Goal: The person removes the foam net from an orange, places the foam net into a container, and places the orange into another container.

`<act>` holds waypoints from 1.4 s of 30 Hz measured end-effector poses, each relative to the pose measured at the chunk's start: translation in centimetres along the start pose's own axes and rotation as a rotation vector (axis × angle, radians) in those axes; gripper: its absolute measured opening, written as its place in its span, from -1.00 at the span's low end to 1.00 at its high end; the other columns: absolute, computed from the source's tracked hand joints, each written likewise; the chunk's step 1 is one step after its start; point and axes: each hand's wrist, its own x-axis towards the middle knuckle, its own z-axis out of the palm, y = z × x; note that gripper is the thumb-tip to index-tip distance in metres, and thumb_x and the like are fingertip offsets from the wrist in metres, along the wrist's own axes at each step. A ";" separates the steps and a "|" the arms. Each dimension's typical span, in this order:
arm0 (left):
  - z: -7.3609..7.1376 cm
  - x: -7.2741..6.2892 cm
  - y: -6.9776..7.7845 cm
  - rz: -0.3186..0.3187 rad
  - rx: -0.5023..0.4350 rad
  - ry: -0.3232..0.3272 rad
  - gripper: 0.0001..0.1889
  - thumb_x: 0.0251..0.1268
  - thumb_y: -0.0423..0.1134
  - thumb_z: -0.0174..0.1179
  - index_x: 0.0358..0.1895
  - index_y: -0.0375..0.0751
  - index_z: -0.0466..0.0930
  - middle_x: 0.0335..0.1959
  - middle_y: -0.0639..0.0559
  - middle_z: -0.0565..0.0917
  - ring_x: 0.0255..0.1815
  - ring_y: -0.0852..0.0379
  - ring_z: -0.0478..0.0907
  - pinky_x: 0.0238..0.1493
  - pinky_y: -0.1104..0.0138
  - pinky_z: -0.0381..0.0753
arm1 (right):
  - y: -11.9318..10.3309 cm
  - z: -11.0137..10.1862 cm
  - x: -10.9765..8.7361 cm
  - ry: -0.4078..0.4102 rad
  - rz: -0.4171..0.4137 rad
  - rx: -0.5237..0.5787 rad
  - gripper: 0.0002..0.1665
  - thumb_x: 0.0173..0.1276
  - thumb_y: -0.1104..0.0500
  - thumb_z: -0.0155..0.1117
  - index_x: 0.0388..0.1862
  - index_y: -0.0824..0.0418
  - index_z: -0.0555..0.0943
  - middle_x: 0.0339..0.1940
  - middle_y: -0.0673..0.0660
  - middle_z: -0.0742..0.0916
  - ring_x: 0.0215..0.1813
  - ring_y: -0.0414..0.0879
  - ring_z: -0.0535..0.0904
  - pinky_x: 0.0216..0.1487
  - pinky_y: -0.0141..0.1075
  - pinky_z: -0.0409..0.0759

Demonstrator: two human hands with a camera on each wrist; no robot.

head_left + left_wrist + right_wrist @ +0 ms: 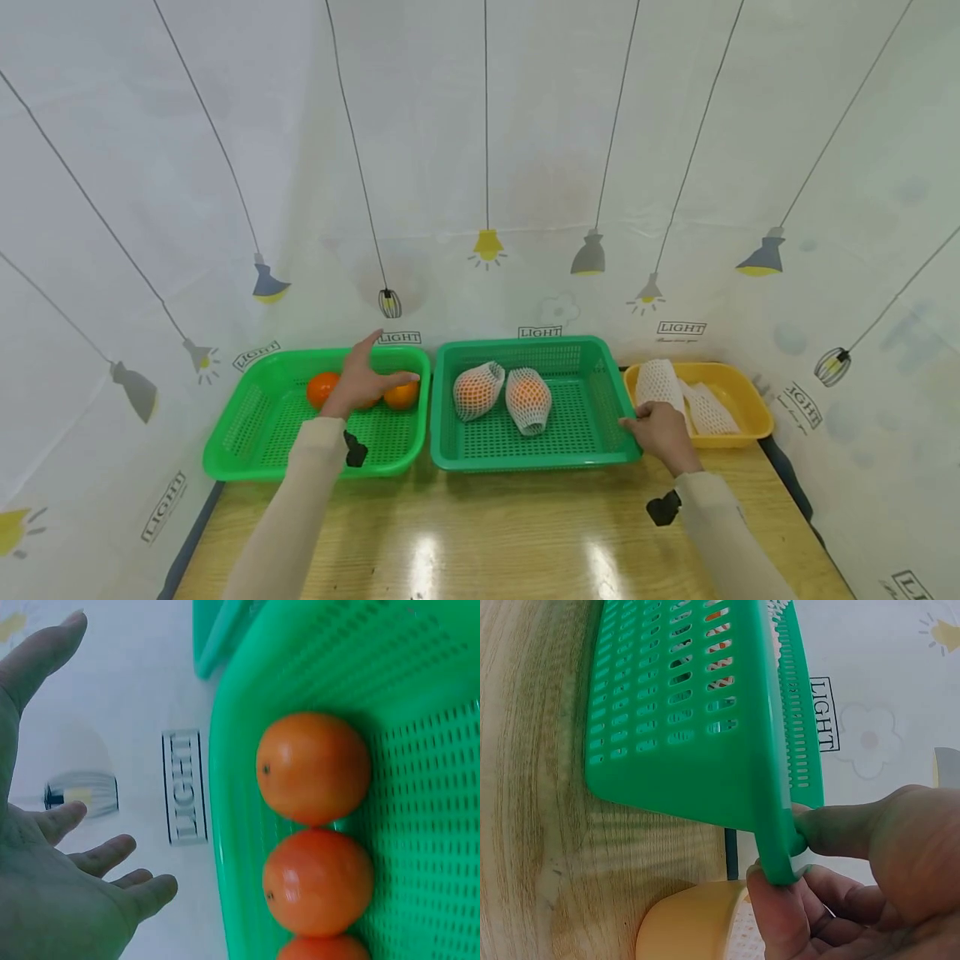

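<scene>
My left hand (362, 385) is held over the bright green basket (238, 412), fingers spread and touching nothing. Several oranges (315, 769) lie in a row along that basket's far side, partly covered by the hand in the head view. With thumb and fingers, my right hand (666, 435) pinches the rim at the right corner of the darker green basket (682, 776). Inside this middle basket two oranges in white foam nets (478, 392) lie side by side toward the left.
At the right stands a yellow basket (738, 387) with several white foam nets (708, 411), one sticking up over its edge. The three baskets line up on the wooden table (510, 533), against a white sheet (540, 150) printed with lamps.
</scene>
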 end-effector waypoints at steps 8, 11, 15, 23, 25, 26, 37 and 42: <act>2.9 0.2 2.2 0.085 0.047 -0.046 0.25 -0.02 0.27 0.55 0.68 0.03 -0.04 0.70 -0.15 0.00 0.69 -0.28 -0.10 0.54 -0.32 0.15 | -0.2 -0.2 -0.2 -0.008 0.006 -0.012 -0.45 0.50 0.10 0.29 0.18 0.58 0.55 0.13 0.55 0.67 -0.06 0.19 0.72 -0.12 -0.01 0.73; 3.9 0.5 2.8 0.103 0.072 -0.074 0.24 -0.01 0.27 0.54 0.68 0.02 -0.04 0.70 -0.16 0.00 0.69 -0.29 -0.10 0.55 -0.33 0.11 | -0.1 -0.2 -0.2 -0.009 0.013 -0.022 -0.42 0.50 0.09 0.28 0.21 0.58 0.54 0.17 0.56 0.65 0.00 0.25 0.71 -0.07 0.03 0.72; 5.5 0.8 3.7 0.116 0.094 -0.117 0.17 0.07 0.19 0.52 0.68 0.03 -0.02 0.70 -0.17 -0.02 0.69 -0.28 -0.11 0.54 -0.32 0.13 | 0.0 -0.1 -0.1 -0.008 0.020 -0.027 -0.41 0.50 0.08 0.28 0.22 0.58 0.53 0.18 0.57 0.64 0.04 0.27 0.69 -0.05 0.05 0.72; 8.5 1.7 5.2 0.130 0.109 -0.213 0.06 0.15 0.05 0.51 0.65 -0.06 0.07 0.68 -0.17 0.07 0.68 -0.25 0.00 0.53 -0.25 0.24 | 0.1 -0.1 -0.1 -0.007 0.023 -0.018 -0.42 0.51 0.09 0.27 0.21 0.58 0.53 0.17 0.56 0.65 0.02 0.26 0.70 -0.06 0.03 0.72; 9.2 2.0 5.6 0.127 0.137 -0.239 0.05 0.15 0.03 0.51 0.64 -0.09 0.09 0.67 -0.18 0.11 0.67 -0.24 0.04 0.53 -0.22 0.26 | 0.1 0.0 -0.2 -0.005 0.022 -0.014 -0.43 0.50 0.09 0.28 0.20 0.58 0.54 0.16 0.56 0.66 0.01 0.26 0.70 -0.08 0.02 0.73; 9.5 2.3 5.7 0.128 0.165 -0.248 0.05 0.14 0.04 0.51 0.64 -0.10 0.10 0.66 -0.18 0.12 0.66 -0.23 0.05 0.54 -0.20 0.27 | 0.1 0.0 -0.2 -0.003 0.023 -0.012 -0.44 0.50 0.09 0.28 0.20 0.57 0.54 0.15 0.55 0.66 0.00 0.25 0.71 -0.09 0.01 0.73; 11.9 4.4 7.0 0.058 0.365 -0.333 0.03 0.20 0.01 0.48 0.65 -0.08 0.06 0.67 -0.26 0.06 0.67 -0.28 0.03 0.47 -0.18 0.39 | -0.1 0.0 -0.1 -0.005 0.023 -0.004 -0.43 0.51 0.08 0.27 0.20 0.57 0.54 0.15 0.55 0.66 0.00 0.24 0.70 -0.09 0.01 0.73; 12.8 5.2 7.5 0.021 0.518 -0.354 0.03 0.22 0.03 0.46 0.66 -0.04 0.02 0.65 -0.28 0.08 0.63 -0.29 0.10 0.41 -0.15 0.46 | -0.2 0.1 -0.2 -0.002 0.017 0.002 -0.45 0.51 0.09 0.27 0.18 0.57 0.54 0.13 0.55 0.67 -0.02 0.23 0.71 -0.11 0.00 0.73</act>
